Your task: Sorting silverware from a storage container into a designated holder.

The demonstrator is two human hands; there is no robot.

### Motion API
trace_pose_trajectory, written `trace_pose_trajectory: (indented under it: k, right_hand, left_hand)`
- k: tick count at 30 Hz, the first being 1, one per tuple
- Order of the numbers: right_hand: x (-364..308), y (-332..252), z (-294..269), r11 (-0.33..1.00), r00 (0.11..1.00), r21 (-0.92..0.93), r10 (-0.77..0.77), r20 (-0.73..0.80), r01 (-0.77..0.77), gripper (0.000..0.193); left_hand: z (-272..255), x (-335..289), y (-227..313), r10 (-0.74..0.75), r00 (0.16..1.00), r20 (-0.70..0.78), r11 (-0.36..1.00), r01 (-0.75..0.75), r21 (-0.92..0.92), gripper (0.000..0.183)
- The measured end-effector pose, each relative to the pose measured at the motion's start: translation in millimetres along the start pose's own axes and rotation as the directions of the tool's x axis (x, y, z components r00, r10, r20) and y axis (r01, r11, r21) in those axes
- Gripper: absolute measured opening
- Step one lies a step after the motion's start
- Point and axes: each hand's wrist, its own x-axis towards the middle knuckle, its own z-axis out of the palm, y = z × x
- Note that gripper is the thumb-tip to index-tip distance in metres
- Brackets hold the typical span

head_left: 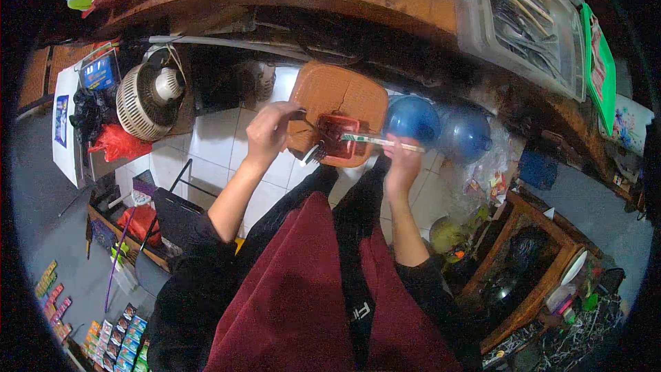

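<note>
A small red square container (352, 125) stands on an orange-brown woven-look stool (337, 86) in front of me. My left hand (267, 132) is at the stool's left edge, fingers pinched on a thin dark piece (306, 118) that reaches toward the container; its kind is unclear. My right hand (402, 165) grips a long, flat white stick (372, 140) with green marks, its far end over the container. A small white piece with dark bristles (313, 154), like a brush head, shows at the container's near left side. The container's contents are too dark to make out.
Two blue rounded objects (413, 118) sit right of the stool, beside clear plastic wrapping (475, 189). A fan (148, 100) and red plastic bag (118, 143) are at left. A wooden counter (344, 0) runs across the far side, bearing a clear bin of utensils (475, 21).
</note>
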Motion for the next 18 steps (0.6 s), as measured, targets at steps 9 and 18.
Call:
trace_pose_trajectory:
  k: [9, 18]
  right_hand:
    - [-10, 13, 57, 0.473, 0.805, -0.675, -0.139, 0.577, 0.566, 0.015]
    - [7, -2, 43, 0.521, 0.716, -0.537, -0.236, 0.657, 0.664, 0.02]
  left_hand:
    - [46, -35, -1, 0.099, 0.8, 0.592, 0.988, -0.008, -0.155, 0.03]
    - [50, -17, -3, -0.09, 0.738, 0.668, 0.987, 0.158, -0.042, 0.036]
